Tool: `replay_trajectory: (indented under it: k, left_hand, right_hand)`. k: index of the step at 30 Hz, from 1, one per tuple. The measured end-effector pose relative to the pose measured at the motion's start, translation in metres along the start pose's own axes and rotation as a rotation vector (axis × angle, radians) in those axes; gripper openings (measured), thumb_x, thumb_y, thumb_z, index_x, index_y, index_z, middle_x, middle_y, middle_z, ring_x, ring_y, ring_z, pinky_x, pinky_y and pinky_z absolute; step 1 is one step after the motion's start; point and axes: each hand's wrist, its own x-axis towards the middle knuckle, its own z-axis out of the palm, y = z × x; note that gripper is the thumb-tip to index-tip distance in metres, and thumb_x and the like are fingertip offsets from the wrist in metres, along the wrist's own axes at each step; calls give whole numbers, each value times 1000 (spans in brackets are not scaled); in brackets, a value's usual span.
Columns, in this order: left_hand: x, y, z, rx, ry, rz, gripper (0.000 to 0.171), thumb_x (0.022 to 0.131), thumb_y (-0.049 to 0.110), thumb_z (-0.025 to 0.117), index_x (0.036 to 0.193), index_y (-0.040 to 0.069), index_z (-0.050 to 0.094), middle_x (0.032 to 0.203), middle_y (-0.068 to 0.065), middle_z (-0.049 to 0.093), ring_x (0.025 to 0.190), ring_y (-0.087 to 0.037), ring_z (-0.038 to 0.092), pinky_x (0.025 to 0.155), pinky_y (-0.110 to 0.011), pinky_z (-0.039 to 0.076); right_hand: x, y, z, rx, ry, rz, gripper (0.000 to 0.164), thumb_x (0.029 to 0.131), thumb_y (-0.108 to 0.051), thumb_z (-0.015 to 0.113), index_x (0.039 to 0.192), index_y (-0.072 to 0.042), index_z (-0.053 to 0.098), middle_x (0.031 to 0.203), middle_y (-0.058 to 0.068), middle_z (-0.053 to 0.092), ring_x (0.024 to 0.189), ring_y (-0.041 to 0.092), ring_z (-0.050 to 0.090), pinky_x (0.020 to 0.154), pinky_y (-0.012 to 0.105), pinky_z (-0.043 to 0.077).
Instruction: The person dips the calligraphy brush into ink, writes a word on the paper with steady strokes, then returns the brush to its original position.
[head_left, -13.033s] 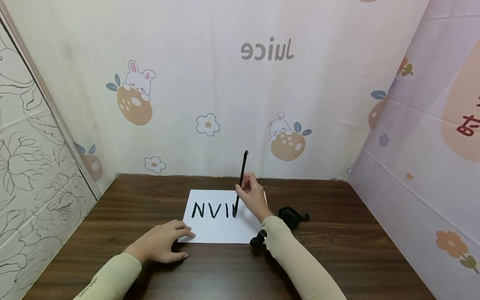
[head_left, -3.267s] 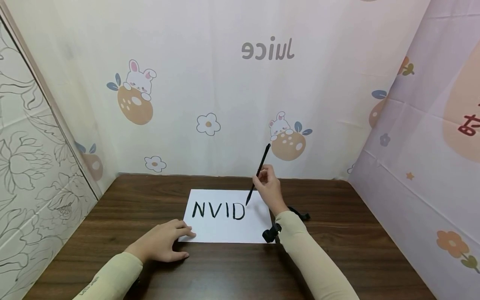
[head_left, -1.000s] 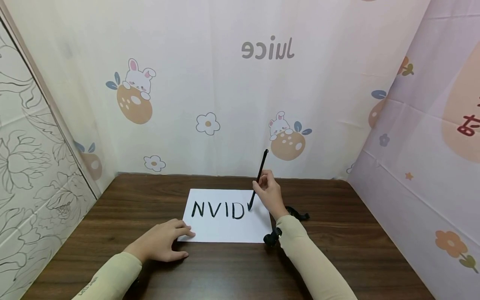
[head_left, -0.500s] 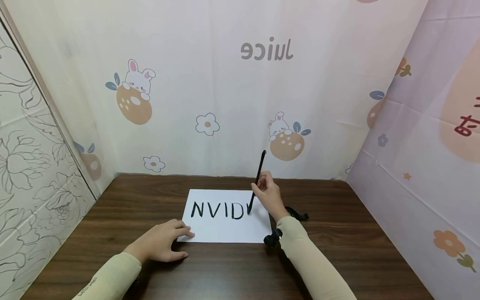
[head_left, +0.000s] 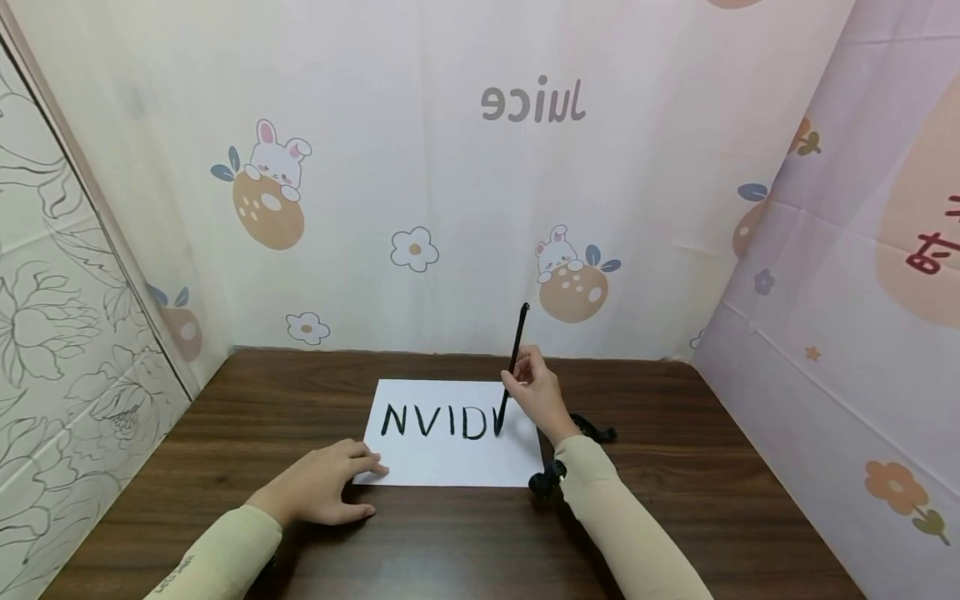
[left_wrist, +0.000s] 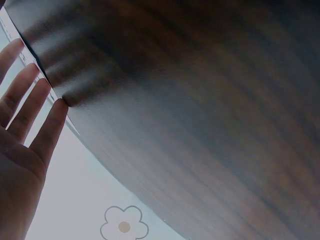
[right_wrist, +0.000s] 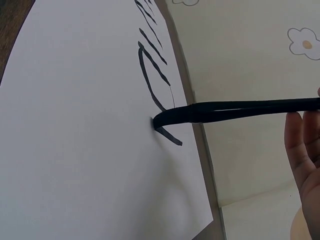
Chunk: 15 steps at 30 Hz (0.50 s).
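A white sheet of paper (head_left: 450,465) lies on the table with the black letters NVID and a further short upright stroke. My right hand (head_left: 538,395) pinches a black writing brush (head_left: 519,333) partway up its handle. The brush leans slightly right at the top, and its tip touches the paper at the lower end of that stroke. In the right wrist view the tip of the brush (right_wrist: 177,116) bends against the sheet. My left hand (head_left: 321,485) rests with spread fingers at the paper's lower left corner; the left wrist view shows its fingertips (left_wrist: 61,104) at the paper edge.
A black object (head_left: 596,428) lies on the brown wooden table (head_left: 675,500), partly hidden behind my right wrist. A small black device (head_left: 546,480) sits on that wrist. A printed curtain (head_left: 450,167) hangs behind the table, with more patterned fabric at both sides.
Since the earliest frame the D has been completed and my right hand has moved right. Over the last second the brush tip has drawn the new stroke downward. My left hand stays in place.
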Motion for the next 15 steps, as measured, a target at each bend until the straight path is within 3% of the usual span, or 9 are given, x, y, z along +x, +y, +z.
replay_trajectory:
  k: [13,15]
  left_hand:
    - [0,0,0,-11,-2,-2,43,82,45,77,119,25,71,121,2,62,108,-17,60,83,-39,54]
    - [0,0,-1,-14,-6,-4,43,82,45,77,119,24,71,121,2,62,108,-17,60,83,-39,54]
  right_hand:
    - [-1,-2,-1,37,-53,-39,28,93,-4,68,109,-16,48,87,4,53,83,21,58,72,35,50]
    - [-4,-15,-3,32,-67,-45,26,93,-2,67,109,-11,48,87,6,54,83,22,58,73,35,50]
